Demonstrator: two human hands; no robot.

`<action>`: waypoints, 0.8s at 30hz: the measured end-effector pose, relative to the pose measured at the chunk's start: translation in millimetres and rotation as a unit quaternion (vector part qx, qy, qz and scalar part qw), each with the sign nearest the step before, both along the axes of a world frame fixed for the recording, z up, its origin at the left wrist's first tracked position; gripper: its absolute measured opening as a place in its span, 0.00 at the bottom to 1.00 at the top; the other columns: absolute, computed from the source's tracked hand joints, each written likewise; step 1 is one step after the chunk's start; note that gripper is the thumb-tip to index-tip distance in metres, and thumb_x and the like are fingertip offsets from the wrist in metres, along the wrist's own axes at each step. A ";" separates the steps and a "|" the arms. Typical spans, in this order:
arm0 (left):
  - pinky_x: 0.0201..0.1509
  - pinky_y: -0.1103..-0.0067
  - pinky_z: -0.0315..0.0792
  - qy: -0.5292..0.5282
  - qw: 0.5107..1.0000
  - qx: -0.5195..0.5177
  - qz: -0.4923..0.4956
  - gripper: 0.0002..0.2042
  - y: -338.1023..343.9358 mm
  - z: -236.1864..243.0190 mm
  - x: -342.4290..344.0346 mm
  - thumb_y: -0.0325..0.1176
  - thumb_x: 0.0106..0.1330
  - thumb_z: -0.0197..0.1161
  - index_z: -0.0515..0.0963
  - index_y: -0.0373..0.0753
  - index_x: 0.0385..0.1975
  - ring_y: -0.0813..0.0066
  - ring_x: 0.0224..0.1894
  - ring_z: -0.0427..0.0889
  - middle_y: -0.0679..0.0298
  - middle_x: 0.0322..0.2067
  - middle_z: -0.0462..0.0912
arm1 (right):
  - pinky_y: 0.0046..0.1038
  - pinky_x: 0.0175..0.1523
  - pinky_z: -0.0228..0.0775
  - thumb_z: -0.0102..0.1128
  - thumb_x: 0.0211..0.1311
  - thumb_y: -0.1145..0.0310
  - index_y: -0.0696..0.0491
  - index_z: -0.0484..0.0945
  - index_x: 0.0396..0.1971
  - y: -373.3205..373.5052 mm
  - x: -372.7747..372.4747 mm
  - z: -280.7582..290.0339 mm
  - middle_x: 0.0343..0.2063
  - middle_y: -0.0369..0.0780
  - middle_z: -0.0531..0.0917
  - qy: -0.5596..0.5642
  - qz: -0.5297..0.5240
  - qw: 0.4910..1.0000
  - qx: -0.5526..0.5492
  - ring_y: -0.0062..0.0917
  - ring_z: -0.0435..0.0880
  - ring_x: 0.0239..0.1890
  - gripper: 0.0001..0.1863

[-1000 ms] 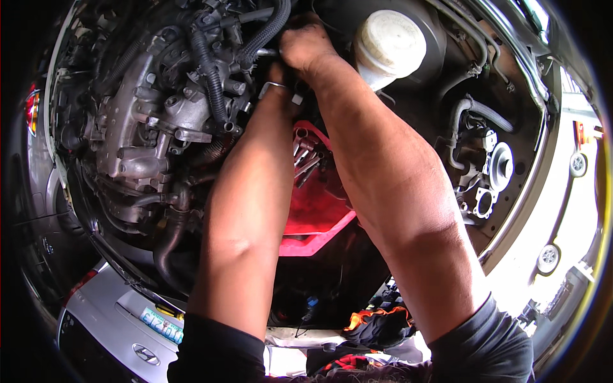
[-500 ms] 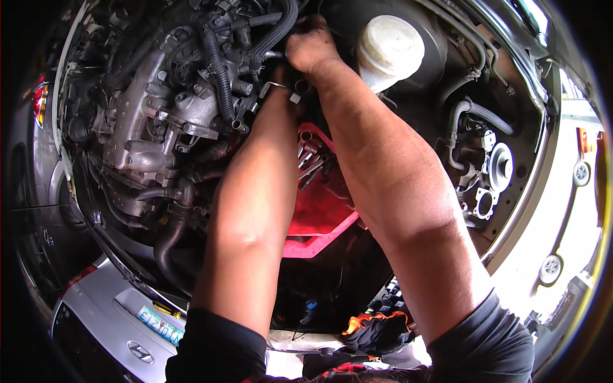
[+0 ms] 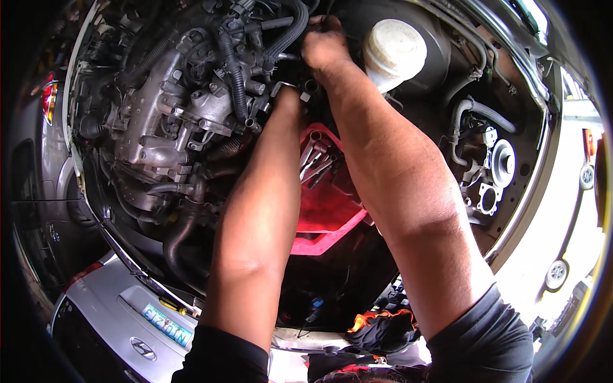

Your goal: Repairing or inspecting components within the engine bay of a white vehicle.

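Note:
My right hand reaches deep into the engine bay, its fingers curled closed beside a ribbed black hose. Whatever it grips is hidden in shadow. My left forearm runs up alongside the engine, and the left hand disappears among dark parts below a small metal bracket. Its fingers cannot be seen. Between my arms lies a red tray with several metal tools, sockets or wrenches by their look. Just right of my right hand stands a white fluid reservoir.
A bent grey hose and a round pulley sit at the bay's right side. Near the front edge are a black-and-orange cloth item and a yellow-handled tool. A silver car stands at lower left.
The whole view has shifted slightly, so the engine and tray appear a little further right. My right hand stays curled at the same spot by the hose; the left hand is more hidden.

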State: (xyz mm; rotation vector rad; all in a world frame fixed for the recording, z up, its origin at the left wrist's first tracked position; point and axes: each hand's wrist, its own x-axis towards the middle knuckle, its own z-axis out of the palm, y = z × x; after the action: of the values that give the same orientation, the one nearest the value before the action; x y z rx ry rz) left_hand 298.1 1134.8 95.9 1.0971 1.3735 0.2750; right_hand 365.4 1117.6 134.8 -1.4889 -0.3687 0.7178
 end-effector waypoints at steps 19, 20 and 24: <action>0.46 0.72 0.70 -0.098 0.992 -0.074 0.026 0.18 -63.6 -17.3 -66.9 0.38 0.64 0.55 0.79 0.31 0.47 0.70 0.38 0.74 0.58 0.40 0.80 | 0.35 0.65 0.60 0.39 0.68 0.62 0.46 0.83 0.50 -11.7 31.0 -13.8 0.54 0.37 0.82 -0.655 0.237 0.608 -0.381 0.28 0.79 0.59 0.22; 0.50 0.72 0.69 -0.097 0.994 -0.045 0.006 0.21 -63.3 -15.2 -66.3 0.40 0.64 0.56 0.77 0.30 0.51 0.69 0.41 0.75 0.55 0.45 0.79 | 0.35 0.65 0.60 0.39 0.68 0.62 0.46 0.83 0.50 -11.4 31.9 -13.3 0.54 0.37 0.82 -0.656 0.236 0.607 -0.381 0.28 0.79 0.59 0.22; 0.60 0.64 0.70 0.089 0.956 0.234 -0.152 0.24 -87.2 10.3 -63.3 0.35 0.67 0.47 0.68 0.24 0.59 0.50 0.58 0.77 0.39 0.51 0.78 | 0.35 0.64 0.61 0.35 0.71 0.62 0.48 0.82 0.52 -12.7 37.3 -13.9 0.53 0.39 0.82 -0.639 0.226 0.624 -0.388 0.30 0.78 0.59 0.23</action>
State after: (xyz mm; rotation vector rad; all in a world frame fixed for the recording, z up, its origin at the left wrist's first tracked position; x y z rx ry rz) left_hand 234.8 1047.6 106.2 1.7457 1.3040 0.2883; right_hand 402.7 1105.0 121.0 -2.6527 -1.7498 -0.0305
